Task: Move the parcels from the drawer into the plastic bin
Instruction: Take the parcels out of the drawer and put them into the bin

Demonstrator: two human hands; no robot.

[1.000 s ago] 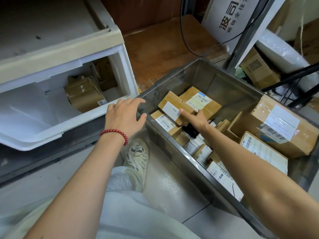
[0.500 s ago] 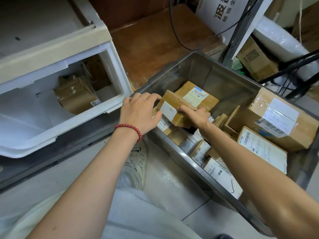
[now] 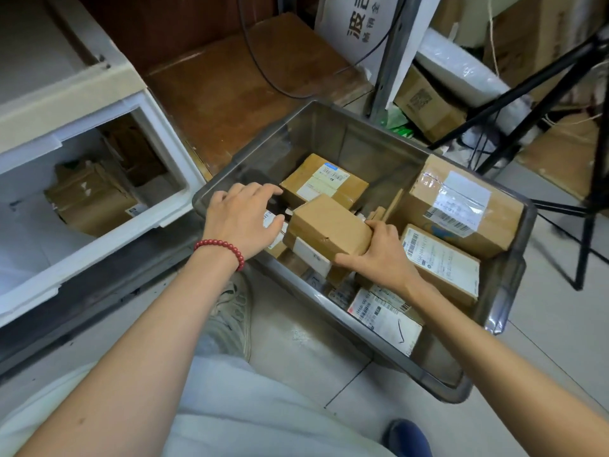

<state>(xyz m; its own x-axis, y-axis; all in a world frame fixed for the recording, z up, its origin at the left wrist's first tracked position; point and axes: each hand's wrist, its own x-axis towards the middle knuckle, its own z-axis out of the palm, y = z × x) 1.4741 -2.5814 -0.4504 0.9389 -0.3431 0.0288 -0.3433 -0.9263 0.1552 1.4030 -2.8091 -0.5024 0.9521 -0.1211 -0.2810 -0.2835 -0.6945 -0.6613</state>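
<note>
Right hand (image 3: 379, 255) is clamped on the small cardboard parcel (image 3: 329, 230) inside the plastic bin (image 3: 504, 291), left hand (image 3: 244, 219) hovering spread-fingered over its left end, so I'd lay it flat before letting go.

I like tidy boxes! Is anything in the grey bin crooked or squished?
Yes. The small brown parcel gripped by the right hand lies tilted on top of the jumbled parcels in the plastic bin. Its near edge looks slightly dented. The parcels below lie at different angles, not stacked flat.

matt cardboard parcels (image 3: 329, 230), translucent plastic bin (image 3: 504, 291)
</note>
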